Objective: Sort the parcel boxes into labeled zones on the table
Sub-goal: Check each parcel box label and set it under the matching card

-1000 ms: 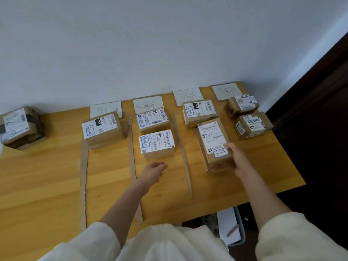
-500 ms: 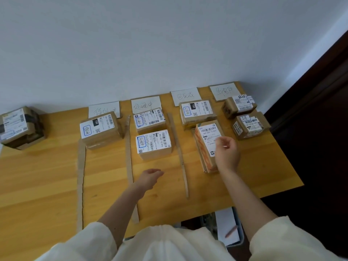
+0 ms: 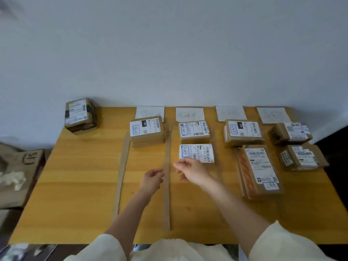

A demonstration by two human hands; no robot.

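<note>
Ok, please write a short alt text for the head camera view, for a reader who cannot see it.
Two bare hands, the left hand and the right hand, hover empty over a wooden table. Seven labelled parcel boxes lie in four zones marked by paper signs and parted by cardboard strips. One more box stands apart at the far left corner.

We see a smooth, faintly glossy wooden table (image 3: pixel 79 185), matt brown cardboard parcel boxes (image 3: pixel 194 132) with white paper labels, rough-edged cardboard divider strips (image 3: pixel 167 185), and at lower frame soft cream sleeves (image 3: pixel 288 242), probably cotton.
</note>
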